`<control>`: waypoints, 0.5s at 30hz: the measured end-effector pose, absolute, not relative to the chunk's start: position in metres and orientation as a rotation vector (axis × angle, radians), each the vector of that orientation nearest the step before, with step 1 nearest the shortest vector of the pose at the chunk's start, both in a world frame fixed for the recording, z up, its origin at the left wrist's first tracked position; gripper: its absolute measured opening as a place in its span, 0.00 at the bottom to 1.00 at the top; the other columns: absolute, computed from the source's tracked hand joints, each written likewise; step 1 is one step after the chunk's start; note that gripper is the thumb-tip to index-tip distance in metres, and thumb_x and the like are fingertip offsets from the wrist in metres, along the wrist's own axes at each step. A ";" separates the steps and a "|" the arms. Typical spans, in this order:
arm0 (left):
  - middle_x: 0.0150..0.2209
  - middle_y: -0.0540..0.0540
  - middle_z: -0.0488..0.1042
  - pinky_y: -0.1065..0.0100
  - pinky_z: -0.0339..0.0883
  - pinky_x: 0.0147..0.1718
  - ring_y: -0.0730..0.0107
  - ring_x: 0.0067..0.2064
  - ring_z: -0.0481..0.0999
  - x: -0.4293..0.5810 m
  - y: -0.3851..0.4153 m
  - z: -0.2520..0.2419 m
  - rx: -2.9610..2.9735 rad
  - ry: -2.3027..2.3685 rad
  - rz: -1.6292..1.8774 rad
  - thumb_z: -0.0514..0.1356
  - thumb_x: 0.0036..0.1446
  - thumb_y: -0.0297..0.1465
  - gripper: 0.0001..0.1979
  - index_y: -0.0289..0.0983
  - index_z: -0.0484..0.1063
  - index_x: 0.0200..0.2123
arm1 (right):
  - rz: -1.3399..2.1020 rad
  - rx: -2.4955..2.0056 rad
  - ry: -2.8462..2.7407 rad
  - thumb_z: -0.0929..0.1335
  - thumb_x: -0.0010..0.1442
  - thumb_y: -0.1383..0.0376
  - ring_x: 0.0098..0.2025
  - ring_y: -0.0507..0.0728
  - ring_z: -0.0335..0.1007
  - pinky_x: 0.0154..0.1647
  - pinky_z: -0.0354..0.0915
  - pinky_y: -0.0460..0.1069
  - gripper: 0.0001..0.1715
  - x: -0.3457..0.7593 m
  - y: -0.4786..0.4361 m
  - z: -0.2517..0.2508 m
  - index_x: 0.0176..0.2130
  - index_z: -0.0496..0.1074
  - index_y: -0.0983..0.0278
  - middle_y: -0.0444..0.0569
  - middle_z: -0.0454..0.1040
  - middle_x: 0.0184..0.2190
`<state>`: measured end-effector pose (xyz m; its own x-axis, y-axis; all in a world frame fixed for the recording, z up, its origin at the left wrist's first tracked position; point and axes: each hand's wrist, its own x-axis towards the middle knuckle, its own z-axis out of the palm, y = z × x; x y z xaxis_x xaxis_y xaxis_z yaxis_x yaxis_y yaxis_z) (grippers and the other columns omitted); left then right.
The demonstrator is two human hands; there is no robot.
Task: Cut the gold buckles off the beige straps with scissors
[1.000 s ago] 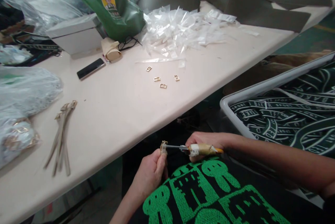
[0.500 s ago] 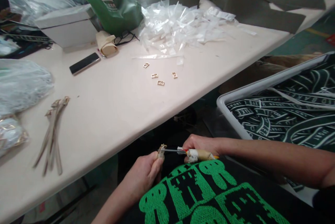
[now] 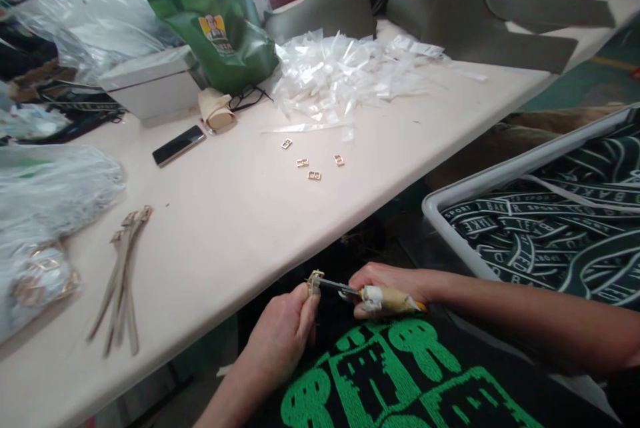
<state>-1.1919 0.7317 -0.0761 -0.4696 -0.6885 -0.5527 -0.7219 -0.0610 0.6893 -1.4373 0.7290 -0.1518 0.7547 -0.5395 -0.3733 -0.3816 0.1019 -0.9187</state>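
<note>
My left hand (image 3: 283,331) is closed around a tan strap end with a small gold buckle (image 3: 315,281), held in front of my chest below the table edge. My right hand (image 3: 387,283) grips a screwdriver-like tool (image 3: 385,298) with a tape-wrapped handle, and its metal tip touches the buckle. Several loose gold buckles (image 3: 314,163) lie on the cream table (image 3: 240,215). A bundle of tan straps (image 3: 123,275) with buckles lies at the table's left.
A heap of clear plastic sleeves (image 3: 345,68), a green bag (image 3: 225,31), glasses (image 3: 247,98), a phone (image 3: 179,145), a white box (image 3: 155,85) and plastic bags (image 3: 45,201) sit on the table. A grey bin (image 3: 500,175) of green printed straps stands at right.
The view has shifted slightly; both hands stay together at the buckle, with the tool tip still against it.
</note>
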 end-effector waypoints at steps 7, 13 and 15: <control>0.22 0.50 0.70 0.63 0.58 0.33 0.64 0.26 0.70 -1.187 0.701 -0.060 -1.625 2.277 1.352 0.41 0.69 0.42 0.20 0.42 0.61 0.28 | -0.209 -1.325 0.869 0.69 0.52 0.54 0.24 0.47 0.47 0.23 0.47 0.44 0.20 -1.424 0.708 -0.128 0.23 0.59 0.64 0.38 0.54 0.20; 0.19 0.53 0.69 0.69 0.58 0.26 0.72 0.21 0.65 -1.163 0.658 -0.055 -1.662 2.325 1.444 0.47 0.68 0.43 0.19 0.41 0.66 0.28 | -0.384 -1.347 0.872 0.68 0.49 0.57 0.21 0.46 0.47 0.20 0.46 0.43 0.18 -1.402 0.678 -0.139 0.20 0.59 0.64 0.38 0.55 0.17; 0.21 0.55 0.71 0.71 0.58 0.24 0.74 0.20 0.63 -1.157 0.651 -0.054 -1.698 2.320 1.525 0.49 0.67 0.44 0.17 0.40 0.69 0.35 | -0.425 -1.326 0.834 0.69 0.49 0.57 0.19 0.45 0.48 0.18 0.47 0.43 0.19 -1.398 0.674 -0.138 0.20 0.58 0.64 0.38 0.56 0.16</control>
